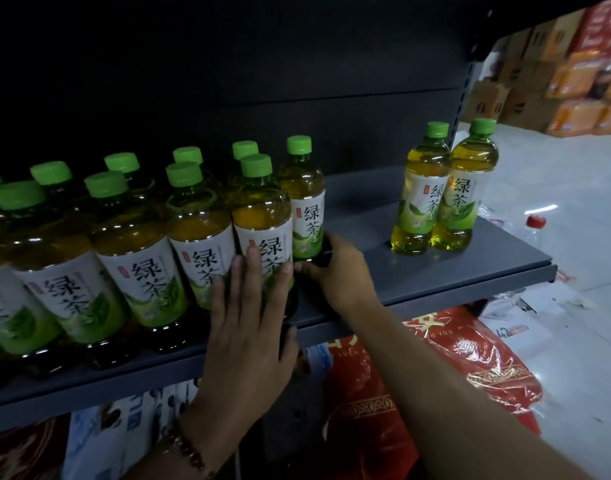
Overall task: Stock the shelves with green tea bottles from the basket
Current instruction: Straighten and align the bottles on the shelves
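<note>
Several green tea bottles with green caps stand in rows on the grey shelf, filling its left half. My left hand lies flat with straight fingers against the front bottle at the row's right end. Just behind it, my right hand grips the dark base of the bottle standing one row back. Two more bottles stand apart near the shelf's right end. The basket is out of sight.
A gap of bare shelf lies between the rows and the right pair. Red plastic bags and packaged goods sit under the shelf. Cardboard boxes and orange packs are stacked at the far right, with litter on the pale floor.
</note>
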The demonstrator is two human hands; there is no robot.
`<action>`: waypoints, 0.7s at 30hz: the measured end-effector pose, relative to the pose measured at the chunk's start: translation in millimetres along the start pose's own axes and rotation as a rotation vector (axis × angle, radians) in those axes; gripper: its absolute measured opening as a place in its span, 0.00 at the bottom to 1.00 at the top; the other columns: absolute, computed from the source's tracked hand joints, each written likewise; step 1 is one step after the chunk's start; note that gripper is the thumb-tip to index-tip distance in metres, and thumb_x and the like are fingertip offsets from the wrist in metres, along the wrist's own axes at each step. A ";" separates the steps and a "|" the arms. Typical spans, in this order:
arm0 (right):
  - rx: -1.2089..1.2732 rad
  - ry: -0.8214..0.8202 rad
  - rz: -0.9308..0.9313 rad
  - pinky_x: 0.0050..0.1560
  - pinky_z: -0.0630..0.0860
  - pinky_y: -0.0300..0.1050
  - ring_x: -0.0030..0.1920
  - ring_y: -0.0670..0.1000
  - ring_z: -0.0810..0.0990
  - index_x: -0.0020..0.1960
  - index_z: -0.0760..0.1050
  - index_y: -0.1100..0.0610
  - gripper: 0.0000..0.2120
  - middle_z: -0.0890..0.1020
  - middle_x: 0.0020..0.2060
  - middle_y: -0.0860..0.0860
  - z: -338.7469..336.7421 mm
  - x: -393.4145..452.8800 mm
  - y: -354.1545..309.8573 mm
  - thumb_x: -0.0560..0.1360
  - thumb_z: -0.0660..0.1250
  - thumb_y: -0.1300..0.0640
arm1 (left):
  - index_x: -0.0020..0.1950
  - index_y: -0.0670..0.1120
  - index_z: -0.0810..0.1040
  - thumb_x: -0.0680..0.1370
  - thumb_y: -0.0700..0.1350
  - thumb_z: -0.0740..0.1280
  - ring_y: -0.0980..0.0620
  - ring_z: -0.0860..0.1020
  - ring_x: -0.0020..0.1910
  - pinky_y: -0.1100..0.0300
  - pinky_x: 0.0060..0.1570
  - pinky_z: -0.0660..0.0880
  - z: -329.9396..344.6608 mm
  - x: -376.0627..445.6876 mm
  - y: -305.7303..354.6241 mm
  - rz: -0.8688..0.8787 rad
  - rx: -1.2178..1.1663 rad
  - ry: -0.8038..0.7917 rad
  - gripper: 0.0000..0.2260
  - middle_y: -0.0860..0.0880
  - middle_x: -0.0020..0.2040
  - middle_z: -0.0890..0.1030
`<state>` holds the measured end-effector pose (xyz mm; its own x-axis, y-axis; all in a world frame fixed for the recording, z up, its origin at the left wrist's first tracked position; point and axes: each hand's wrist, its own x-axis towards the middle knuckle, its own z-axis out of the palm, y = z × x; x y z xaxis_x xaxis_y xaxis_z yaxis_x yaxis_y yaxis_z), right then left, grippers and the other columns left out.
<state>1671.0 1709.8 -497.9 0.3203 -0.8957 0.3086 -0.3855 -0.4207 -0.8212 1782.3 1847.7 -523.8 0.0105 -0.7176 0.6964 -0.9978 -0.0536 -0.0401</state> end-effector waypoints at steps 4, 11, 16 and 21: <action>-0.025 0.009 -0.002 0.60 0.77 0.47 0.59 0.49 0.79 0.66 0.75 0.54 0.26 0.82 0.59 0.51 4.5 3.1 3.5 0.70 0.77 0.54 | 0.82 0.45 0.50 0.75 0.49 0.66 0.38 0.48 0.80 0.42 0.77 0.41 -0.3 0.4 -0.9 0.002 -0.002 -0.001 0.40 0.38 0.81 0.45; -0.043 0.079 0.085 0.64 0.75 0.51 0.65 0.52 0.75 0.73 0.68 0.55 0.32 0.76 0.66 0.54 -23.7 -3.7 9.8 0.73 0.74 0.48 | 0.81 0.44 0.55 0.74 0.49 0.66 0.36 0.48 0.80 0.41 0.77 0.40 1.3 0.6 1.4 0.001 -0.031 0.009 0.37 0.36 0.81 0.45; -0.005 0.544 0.336 0.65 0.74 0.59 0.65 0.58 0.73 0.70 0.67 0.58 0.32 0.73 0.64 0.56 -80.6 6.6 37.5 0.72 0.74 0.46 | 0.81 0.44 0.55 0.74 0.49 0.67 0.36 0.47 0.80 0.40 0.77 0.41 1.6 -0.1 2.8 -0.009 -0.058 -0.001 0.37 0.36 0.81 0.45; -0.213 0.444 0.387 0.61 0.74 0.61 0.63 0.62 0.75 0.71 0.66 0.58 0.32 0.73 0.63 0.58 -74.7 16.2 55.4 0.74 0.72 0.43 | 0.81 0.45 0.54 0.76 0.50 0.67 0.37 0.47 0.80 0.41 0.77 0.40 -0.2 -0.3 2.7 -0.012 -0.062 -0.015 0.37 0.36 0.81 0.45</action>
<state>1590.2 1661.1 -502.6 -0.2493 -0.9442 0.2153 -0.5806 -0.0322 -0.8136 1779.6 1847.9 -523.9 0.0231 -0.7277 0.6855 -0.9997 -0.0196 0.0128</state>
